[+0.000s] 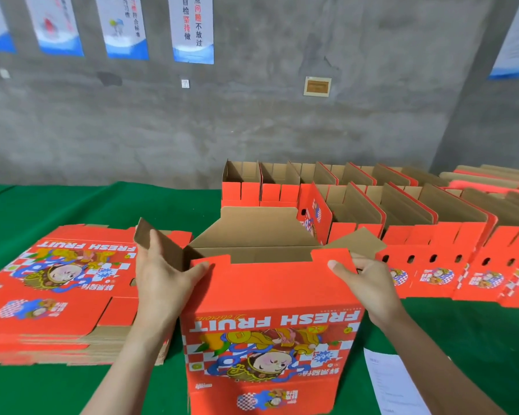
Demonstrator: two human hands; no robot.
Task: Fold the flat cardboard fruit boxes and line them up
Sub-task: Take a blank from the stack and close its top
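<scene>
A half-folded red fruit box (270, 333) stands upright in front of me, open at the top, with "FRESH FRUIT" printed upside down on its near face. My left hand (162, 274) holds the box's upper left corner, fingers spread over the brown side flap and thumb on the red front panel. My right hand (363, 283) grips the upper right corner, thumb on the front panel and fingers behind it. A stack of flat red boxes (57, 289) lies to the left. Several folded boxes (402, 229) stand in rows at the back right.
The green table cover (72, 202) spreads to the grey concrete wall behind. A white printed sheet (393, 381) lies at the near right. More flat cardboard pieces (498, 178) are piled at the far right. Posters hang on the wall.
</scene>
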